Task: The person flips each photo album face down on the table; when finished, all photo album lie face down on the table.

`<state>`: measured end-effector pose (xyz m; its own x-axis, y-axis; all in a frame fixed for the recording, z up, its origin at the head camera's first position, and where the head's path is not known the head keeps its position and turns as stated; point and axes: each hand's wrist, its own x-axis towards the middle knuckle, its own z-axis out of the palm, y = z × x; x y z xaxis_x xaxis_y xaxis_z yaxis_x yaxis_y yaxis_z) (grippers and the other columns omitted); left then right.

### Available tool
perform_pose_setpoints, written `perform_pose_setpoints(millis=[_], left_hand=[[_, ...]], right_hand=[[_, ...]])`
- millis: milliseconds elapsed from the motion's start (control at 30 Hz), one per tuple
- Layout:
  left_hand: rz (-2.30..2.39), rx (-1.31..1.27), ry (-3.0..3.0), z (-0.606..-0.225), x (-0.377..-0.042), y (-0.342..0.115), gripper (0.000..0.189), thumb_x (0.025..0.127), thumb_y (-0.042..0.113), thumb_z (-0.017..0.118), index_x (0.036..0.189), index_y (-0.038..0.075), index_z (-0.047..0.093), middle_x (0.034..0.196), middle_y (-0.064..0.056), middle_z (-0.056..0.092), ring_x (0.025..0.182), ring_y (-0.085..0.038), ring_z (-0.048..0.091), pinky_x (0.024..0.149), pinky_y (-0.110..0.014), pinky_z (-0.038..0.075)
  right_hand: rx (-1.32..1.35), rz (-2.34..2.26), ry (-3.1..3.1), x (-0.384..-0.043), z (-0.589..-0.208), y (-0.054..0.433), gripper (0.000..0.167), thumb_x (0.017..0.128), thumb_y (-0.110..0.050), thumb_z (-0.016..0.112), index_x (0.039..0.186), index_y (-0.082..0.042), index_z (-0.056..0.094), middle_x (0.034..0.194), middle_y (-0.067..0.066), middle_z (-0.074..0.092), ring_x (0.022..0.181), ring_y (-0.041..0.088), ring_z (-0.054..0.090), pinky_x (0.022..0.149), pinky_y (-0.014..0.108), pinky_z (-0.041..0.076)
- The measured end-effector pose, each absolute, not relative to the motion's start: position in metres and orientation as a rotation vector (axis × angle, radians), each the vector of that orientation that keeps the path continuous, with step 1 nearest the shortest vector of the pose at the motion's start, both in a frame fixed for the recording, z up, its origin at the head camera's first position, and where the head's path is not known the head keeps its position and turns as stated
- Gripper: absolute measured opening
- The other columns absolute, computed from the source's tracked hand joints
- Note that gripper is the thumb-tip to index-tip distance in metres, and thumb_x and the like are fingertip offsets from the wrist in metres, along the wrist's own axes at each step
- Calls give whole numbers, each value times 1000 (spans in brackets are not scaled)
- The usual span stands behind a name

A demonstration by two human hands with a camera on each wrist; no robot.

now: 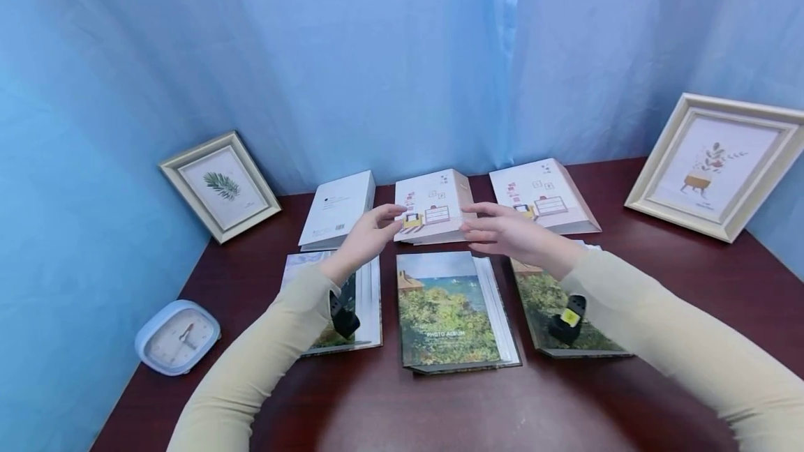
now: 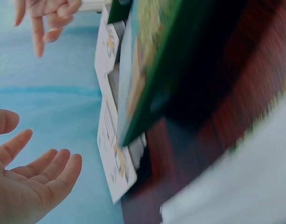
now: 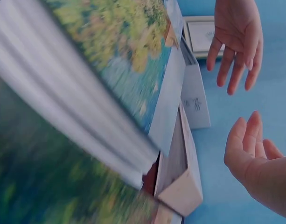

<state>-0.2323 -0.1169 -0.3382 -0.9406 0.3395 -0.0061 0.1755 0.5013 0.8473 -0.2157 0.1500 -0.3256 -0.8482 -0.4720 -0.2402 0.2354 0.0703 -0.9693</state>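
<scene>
Hovering released and empty, with left hand point(image 1: 366, 237) and right hand point(image 1: 511, 232) loosely curved, above and to either side of the white, pink-edged rectangular book point(image 1: 433, 208) at back-middle of the dark-red wooden bench point(image 1: 440, 403), seemingly lengthwise toward the blue fabric curtain point(image 1: 377, 54), with neither hand clearly nearer.

Seeing white rectangular books point(image 1: 433, 194) lying behind green rectangular albums point(image 1: 447, 316) on the dark-red wooden table point(image 1: 440, 407), rounded pale-blue clock point(image 1: 179, 338) sitting left of the albums, cream rectangular frames point(image 1: 712, 167) flanking the books.
</scene>
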Motion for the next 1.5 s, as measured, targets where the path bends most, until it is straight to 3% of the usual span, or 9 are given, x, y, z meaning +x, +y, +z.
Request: perform_pose_setpoints(millis=[100, 300, 400, 467, 633, 867, 1167, 1500], left_hand=[[1530, 409, 2460, -337, -229, -107, 40, 101, 21, 46, 139, 8, 46, 143, -15, 44, 131, -29, 44, 103, -42, 44], [1683, 401, 2246, -333, -224, -85, 39, 101, 20, 46, 138, 8, 46, 144, -18, 42, 130, -30, 44, 100, -40, 46], [1704, 410, 2156, -333, -220, -75, 41, 101, 18, 45, 140, 5, 43, 145, -19, 40, 131, -32, 44, 100, -41, 46], [1695, 411, 2131, -334, -216, -68, 42, 101, 19, 45, 141, 6, 42, 146, -18, 39, 132, -32, 43, 101, -41, 45], [1714, 372, 2074, -338, -209, -51, 41, 101, 20, 46, 141, 10, 43, 148, -16, 36, 134, -32, 40, 104, -44, 42], [1798, 293, 1975, -343, -208, -29, 39, 101, 18, 45, 140, 12, 44, 148, -16, 36, 134, -32, 39, 103, -45, 43], [1829, 234, 1851, -359, -204, 2, 38, 101, 16, 46, 138, 10, 45, 139, -16, 42, 132, -36, 41, 97, -48, 47], [1786, 177, 1775, -376, -195, 33, 39, 99, 14, 48, 138, 9, 46, 140, -15, 42, 131, -35, 41, 94, -51, 49]], right_hand=[[-257, -1777, 1931, -209, -327, 173, 62, 100, -22, 47, 150, -1, 16, 130, 14, 47, 124, 26, 48, 105, 36, 42], [-285, -1642, 2099, -197, -326, 221, 66, 100, -25, 48, 150, 1, 13, 149, 28, 23, 127, 27, 44, 106, 43, 40], [-277, -1559, 2190, -192, -327, 241, 67, 100, -24, 49, 150, 1, 13, 149, 28, 21, 123, 21, 48, 103, 43, 43], [-266, -1480, 2264, -188, -329, 252, 68, 99, -25, 50, 149, 1, 13, 146, 29, 27, 122, 24, 49, 101, 45, 44], [-260, -1253, 2427, -176, -338, 272, 69, 99, -29, 50, 148, 3, 14, 138, 34, 37, 123, 44, 45, 98, 54, 43], [-230, -1105, 2554, -163, -349, 294, 74, 97, -34, 53, 147, 7, 16, 136, 39, 34, 119, 47, 46, 91, 56, 46], [-125, -953, 2478, -156, -357, 304, 93, 93, -41, 57, 146, 12, 2, 132, 49, 23, 121, 59, 35, 86, 57, 47], [-79, -946, 2441, -150, -362, 304, 100, 90, -42, 62, 143, 17, 1, 130, 48, 29, 118, 56, 41, 82, 59, 48]])
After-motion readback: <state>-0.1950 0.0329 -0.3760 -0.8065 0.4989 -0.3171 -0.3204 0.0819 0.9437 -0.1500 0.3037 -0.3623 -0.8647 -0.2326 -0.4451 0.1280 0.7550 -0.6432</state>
